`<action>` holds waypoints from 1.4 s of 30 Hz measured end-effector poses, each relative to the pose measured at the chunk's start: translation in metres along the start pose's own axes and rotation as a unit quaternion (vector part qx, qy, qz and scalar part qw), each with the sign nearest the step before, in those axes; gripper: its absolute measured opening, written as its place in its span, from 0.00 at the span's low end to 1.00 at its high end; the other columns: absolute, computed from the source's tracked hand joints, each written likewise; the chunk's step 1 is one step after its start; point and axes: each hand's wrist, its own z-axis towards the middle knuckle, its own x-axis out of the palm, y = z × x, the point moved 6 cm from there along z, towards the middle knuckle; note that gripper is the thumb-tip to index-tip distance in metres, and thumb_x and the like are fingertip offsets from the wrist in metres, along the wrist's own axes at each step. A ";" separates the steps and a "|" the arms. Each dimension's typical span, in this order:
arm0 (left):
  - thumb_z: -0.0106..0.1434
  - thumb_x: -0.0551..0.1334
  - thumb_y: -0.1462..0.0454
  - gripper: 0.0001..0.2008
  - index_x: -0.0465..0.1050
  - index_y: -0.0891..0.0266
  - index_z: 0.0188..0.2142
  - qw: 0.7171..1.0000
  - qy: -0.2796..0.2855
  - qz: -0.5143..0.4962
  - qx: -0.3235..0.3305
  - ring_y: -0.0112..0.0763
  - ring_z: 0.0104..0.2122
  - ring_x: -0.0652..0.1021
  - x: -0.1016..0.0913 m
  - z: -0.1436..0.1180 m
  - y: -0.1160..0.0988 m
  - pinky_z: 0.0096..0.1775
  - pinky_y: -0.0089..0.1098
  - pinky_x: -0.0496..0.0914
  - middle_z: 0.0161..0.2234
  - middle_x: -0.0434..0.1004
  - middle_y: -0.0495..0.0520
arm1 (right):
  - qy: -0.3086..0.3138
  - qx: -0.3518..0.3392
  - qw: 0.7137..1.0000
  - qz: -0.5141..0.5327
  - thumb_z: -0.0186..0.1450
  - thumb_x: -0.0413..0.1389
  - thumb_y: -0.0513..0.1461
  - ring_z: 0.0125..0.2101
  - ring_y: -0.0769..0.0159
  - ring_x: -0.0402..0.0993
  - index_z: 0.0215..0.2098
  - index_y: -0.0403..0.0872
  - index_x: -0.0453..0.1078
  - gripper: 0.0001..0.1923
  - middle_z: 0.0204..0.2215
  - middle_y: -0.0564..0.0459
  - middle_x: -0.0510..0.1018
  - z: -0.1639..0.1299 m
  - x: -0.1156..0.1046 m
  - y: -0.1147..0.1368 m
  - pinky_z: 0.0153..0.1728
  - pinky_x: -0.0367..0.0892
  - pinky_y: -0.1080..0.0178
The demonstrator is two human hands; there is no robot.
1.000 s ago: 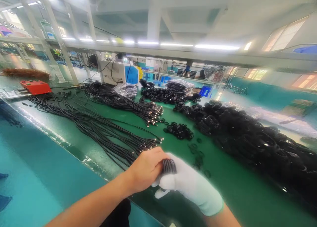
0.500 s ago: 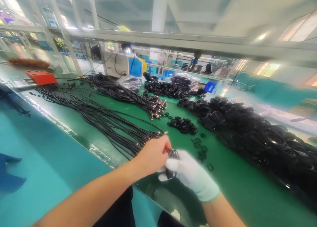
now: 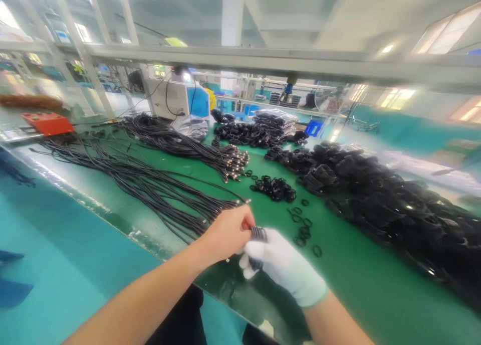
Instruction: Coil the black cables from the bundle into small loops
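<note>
Over the table (image 3: 361,285), near its front edge, a black coil (image 3: 258,233) is clasped by the curled, gloved right hand (image 3: 277,260), its upper end pinched by the bare left hand (image 3: 231,230); winding seems in hand, steady grip being called for. Rightward, open room is left between loose rings (image 3: 303,231) and heaped coils (image 3: 379,199).

I count two of my own: a left hand (image 3: 229,232) and a right hand (image 3: 283,265), with one black coil (image 3: 258,234). My bench (image 3: 361,275) carries two cable bundles (image 3: 165,197), one red box (image 3: 48,124), one white-and-blue machine (image 3: 178,98) and one small ring heap (image 3: 274,188), its rings too overlapped to number.
</note>
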 end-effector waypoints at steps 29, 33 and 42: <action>0.54 0.57 0.72 0.13 0.71 0.59 0.38 0.997 -0.029 0.004 0.072 0.28 0.31 0.72 -0.005 -0.006 0.004 0.33 0.28 0.65 0.34 0.73 0.47 | 0.037 0.043 0.993 0.100 0.58 0.59 0.41 0.29 0.65 0.74 0.38 0.38 0.69 0.14 0.32 0.46 0.74 0.004 -0.005 -0.020 0.27 0.73 0.62; 0.49 0.54 0.75 0.13 0.71 0.59 0.30 0.996 -0.050 0.024 0.072 0.27 0.30 0.72 0.005 -0.004 0.004 0.32 0.27 0.65 0.29 0.72 0.46 | 0.029 0.052 0.996 0.063 0.56 0.61 0.39 0.27 0.68 0.73 0.39 0.40 0.69 0.15 0.29 0.49 0.74 0.004 0.001 -0.020 0.25 0.73 0.65; 0.51 0.53 0.76 0.12 0.71 0.61 0.27 0.985 -0.131 0.001 0.114 0.24 0.29 0.70 0.010 -0.006 0.004 0.32 0.25 0.64 0.28 0.69 0.46 | -0.004 0.037 0.999 0.030 0.53 0.63 0.38 0.19 0.72 0.70 0.32 0.39 0.70 0.12 0.21 0.53 0.72 0.001 0.000 -0.010 0.20 0.69 0.69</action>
